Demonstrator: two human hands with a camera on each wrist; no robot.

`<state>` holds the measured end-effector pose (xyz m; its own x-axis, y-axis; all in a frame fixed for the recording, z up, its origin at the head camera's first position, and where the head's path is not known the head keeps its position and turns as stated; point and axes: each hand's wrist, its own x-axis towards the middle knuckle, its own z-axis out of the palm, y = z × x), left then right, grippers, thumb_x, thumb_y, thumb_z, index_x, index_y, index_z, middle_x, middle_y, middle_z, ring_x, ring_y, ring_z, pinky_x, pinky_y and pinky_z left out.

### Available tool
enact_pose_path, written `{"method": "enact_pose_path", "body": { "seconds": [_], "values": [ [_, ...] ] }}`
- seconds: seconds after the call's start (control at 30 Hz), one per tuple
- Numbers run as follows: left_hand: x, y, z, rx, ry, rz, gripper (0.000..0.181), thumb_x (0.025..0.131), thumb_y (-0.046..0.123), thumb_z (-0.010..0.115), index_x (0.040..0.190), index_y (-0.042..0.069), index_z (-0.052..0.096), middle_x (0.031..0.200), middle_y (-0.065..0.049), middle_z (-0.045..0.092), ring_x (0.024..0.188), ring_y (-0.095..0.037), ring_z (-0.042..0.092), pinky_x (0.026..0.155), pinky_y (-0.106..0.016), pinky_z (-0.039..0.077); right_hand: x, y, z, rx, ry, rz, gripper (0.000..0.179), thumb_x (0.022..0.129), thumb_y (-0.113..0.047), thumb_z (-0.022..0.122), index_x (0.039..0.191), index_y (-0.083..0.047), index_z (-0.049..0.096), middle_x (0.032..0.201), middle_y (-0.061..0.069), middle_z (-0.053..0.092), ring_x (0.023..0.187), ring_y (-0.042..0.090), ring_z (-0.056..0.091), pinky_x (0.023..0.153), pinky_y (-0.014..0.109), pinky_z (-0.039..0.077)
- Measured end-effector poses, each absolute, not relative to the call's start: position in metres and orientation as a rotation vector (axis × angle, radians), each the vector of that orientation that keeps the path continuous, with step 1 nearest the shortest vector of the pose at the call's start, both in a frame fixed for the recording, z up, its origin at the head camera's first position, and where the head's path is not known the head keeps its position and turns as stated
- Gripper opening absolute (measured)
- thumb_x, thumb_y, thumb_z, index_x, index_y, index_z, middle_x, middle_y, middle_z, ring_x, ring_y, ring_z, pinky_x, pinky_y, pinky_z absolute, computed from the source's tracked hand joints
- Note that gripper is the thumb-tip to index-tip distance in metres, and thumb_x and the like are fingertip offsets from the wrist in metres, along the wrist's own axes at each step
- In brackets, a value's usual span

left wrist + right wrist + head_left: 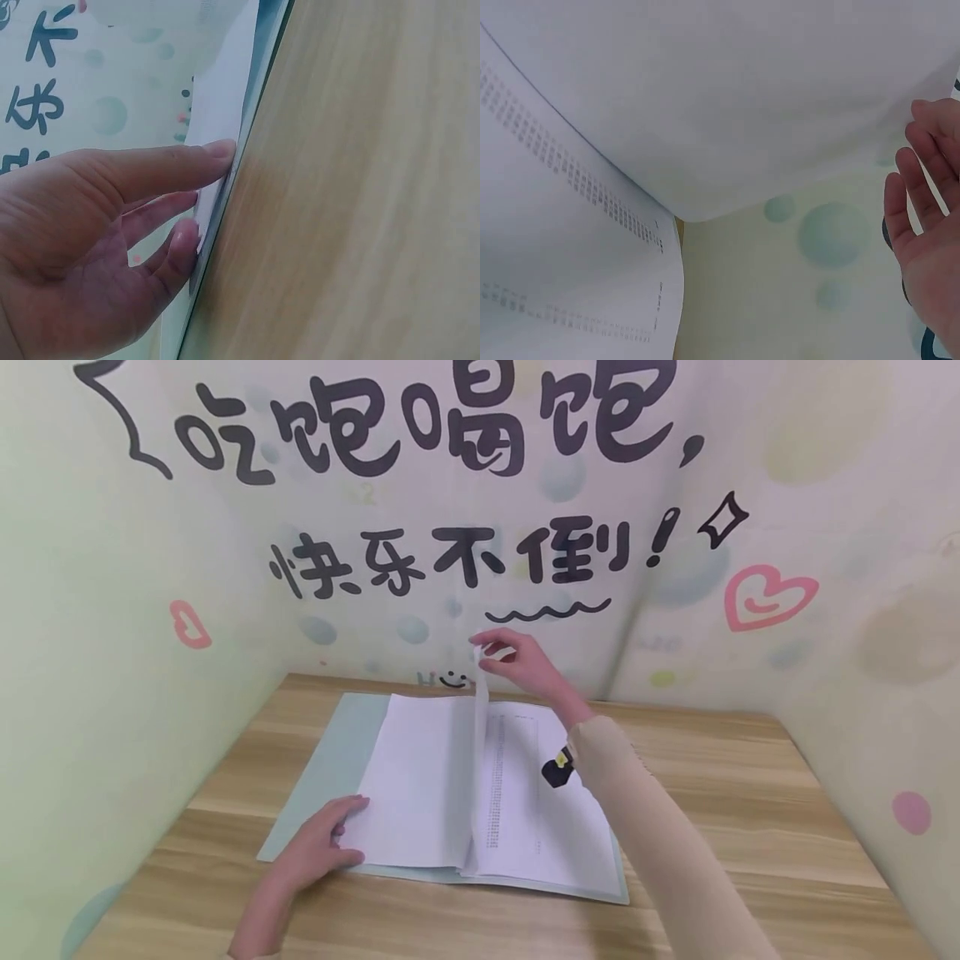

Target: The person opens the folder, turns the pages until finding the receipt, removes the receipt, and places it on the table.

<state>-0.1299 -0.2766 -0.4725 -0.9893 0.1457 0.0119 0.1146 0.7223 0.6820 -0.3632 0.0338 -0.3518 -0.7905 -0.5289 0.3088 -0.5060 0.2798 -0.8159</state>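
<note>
A light blue-green folder (318,768) lies spread on the table with white sheets inside. On its left is a blank-looking page (420,768); on its right, a page with columns of small print (517,793). Between them one sheet (482,718) stands nearly upright. My right hand (521,660) pinches the top of this sheet between thumb and fingers, above the folder's far edge. With fingers apart and lightly bent, my left hand (318,843) rests at the lower left corner of the left page. Its thumb lies along the near edge in the left wrist view.
The wood-grain table (720,793) carries the folder. Pale walls with large black characters, dots and a pink heart (768,599) rise behind and at both sides. A black strap-like piece with a yellow mark (557,770) shows by the right wrist, over the printed page.
</note>
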Motion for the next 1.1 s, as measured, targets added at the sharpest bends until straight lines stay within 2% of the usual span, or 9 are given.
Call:
{"method": "enact_pose_path", "body": {
  "seconds": [0.13, 0.17, 0.33, 0.43, 0.57, 0.7, 0.93, 1.1],
  "values": [
    [-0.129, -0.278, -0.476, 0.177, 2.949, 1.011, 0.066, 0.075, 0.019, 0.083, 0.135, 0.007, 0.059, 0.143, -0.019, 0.048, 0.121, -0.043, 0.045, 0.095, -0.049, 0.041, -0.361, 0.014, -0.355, -1.025, 2.494, -1.592, 0.036, 0.09, -0.006, 0.069, 0.126, -0.007, 0.065, 0.127, 0.015, 0.064, 0.107, 0.024, 0.059, 0.09, 0.034, 0.052],
    [-0.13, -0.278, -0.477, 0.169, 2.955, 1.008, 0.065, 0.074, 0.02, 0.084, 0.133, 0.008, 0.06, 0.142, -0.019, 0.048, 0.121, -0.044, 0.043, 0.095, -0.05, 0.039, -0.361, 0.009, -0.356, -1.032, 2.496, -1.588, 0.036, 0.09, -0.007, 0.069, 0.126, -0.007, 0.065, 0.126, 0.014, 0.064, 0.108, 0.024, 0.059, 0.091, 0.035, 0.052],
    [-0.133, -0.282, -0.481, 0.215, 2.942, 1.088, 0.064, 0.071, 0.022, 0.086, 0.128, 0.006, 0.063, 0.137, -0.019, 0.052, 0.123, -0.044, 0.048, 0.102, -0.059, 0.04, -0.36, -0.008, -0.366, -1.032, 2.477, -1.566, 0.038, 0.09, -0.009, 0.07, 0.128, -0.01, 0.063, 0.129, 0.01, 0.063, 0.111, 0.023, 0.059, 0.096, 0.037, 0.052],
    [-0.134, -0.287, -0.483, 0.262, 2.885, 1.172, 0.063, 0.073, 0.018, 0.085, 0.129, 0.004, 0.061, 0.138, -0.02, 0.052, 0.12, -0.041, 0.052, 0.095, -0.044, 0.048, -0.359, -0.016, -0.372, -1.016, 2.464, -1.555, 0.042, 0.09, -0.013, 0.071, 0.131, -0.014, 0.061, 0.133, 0.006, 0.061, 0.114, 0.021, 0.058, 0.1, 0.037, 0.051],
    [-0.134, -0.295, -0.481, 0.292, 2.774, 1.289, 0.063, 0.075, 0.008, 0.081, 0.133, 0.001, 0.057, 0.142, -0.024, 0.046, 0.116, -0.039, 0.054, 0.083, -0.03, 0.051, -0.356, -0.029, -0.376, -1.007, 2.423, -1.566, 0.046, 0.09, -0.015, 0.072, 0.133, -0.016, 0.059, 0.137, 0.004, 0.058, 0.119, 0.02, 0.056, 0.104, 0.038, 0.049],
    [-0.136, -0.297, -0.48, 0.281, 2.728, 1.312, 0.063, 0.077, 0.007, 0.08, 0.135, 0.001, 0.055, 0.145, -0.025, 0.041, 0.117, -0.038, 0.052, 0.087, -0.035, 0.053, -0.356, -0.04, -0.379, -1.006, 2.399, -1.569, 0.047, 0.089, -0.014, 0.073, 0.134, -0.016, 0.058, 0.137, 0.003, 0.058, 0.121, 0.02, 0.056, 0.105, 0.038, 0.047],
    [-0.136, -0.297, -0.479, 0.221, 2.702, 1.331, 0.07, 0.073, 0.007, 0.08, 0.136, -0.002, 0.052, 0.146, -0.024, 0.034, 0.11, -0.031, 0.047, 0.081, -0.023, 0.047, -0.352, -0.059, -0.39, -1.0, 2.464, -1.428, 0.053, 0.088, -0.016, 0.074, 0.137, -0.018, 0.055, 0.139, -0.001, 0.056, 0.122, 0.019, 0.054, 0.101, 0.035, 0.049],
    [-0.135, -0.299, -0.479, 0.153, 2.662, 1.336, 0.076, 0.071, 0.003, 0.078, 0.139, -0.01, 0.044, 0.146, -0.025, 0.03, 0.114, -0.034, 0.048, 0.083, -0.025, 0.047, -0.352, -0.069, -0.407, -1.052, 2.43, -1.285, 0.067, 0.086, -0.018, 0.076, 0.146, -0.021, 0.046, 0.148, -0.001, 0.046, 0.122, 0.019, 0.052, 0.1, 0.033, 0.047]
  ]
}}
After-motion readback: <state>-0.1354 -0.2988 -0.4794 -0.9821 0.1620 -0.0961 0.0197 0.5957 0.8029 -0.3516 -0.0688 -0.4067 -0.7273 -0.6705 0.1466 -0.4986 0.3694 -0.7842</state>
